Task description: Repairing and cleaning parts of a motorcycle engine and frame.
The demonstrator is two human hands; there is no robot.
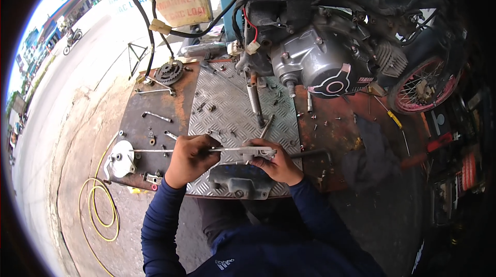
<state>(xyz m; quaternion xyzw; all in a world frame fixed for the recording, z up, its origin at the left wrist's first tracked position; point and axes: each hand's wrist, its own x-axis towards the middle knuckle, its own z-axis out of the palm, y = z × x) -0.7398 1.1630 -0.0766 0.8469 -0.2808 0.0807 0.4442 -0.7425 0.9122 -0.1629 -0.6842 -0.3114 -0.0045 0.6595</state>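
Observation:
A long thin metal rod with a coil spring near its right end lies level between my hands. My left hand is closed round the rod, knuckles up. My right hand grips the spring end between thumb and fingers. Left of my left hand, a thin rod that looks like the same one reaches to a pale round brake plate. Just below my hands, a dark metal part rests on the tread plate. Beyond my right hand, a short metal bar leans near the motorcycle's spring-wrapped stand.
A stripped motorcycle with a grey engine stands ahead and right. Loose bolts, wrenches and a sprocket lie on the bench. A dark cloth and yellow-handled screwdriver are at right, a yellow hose at left.

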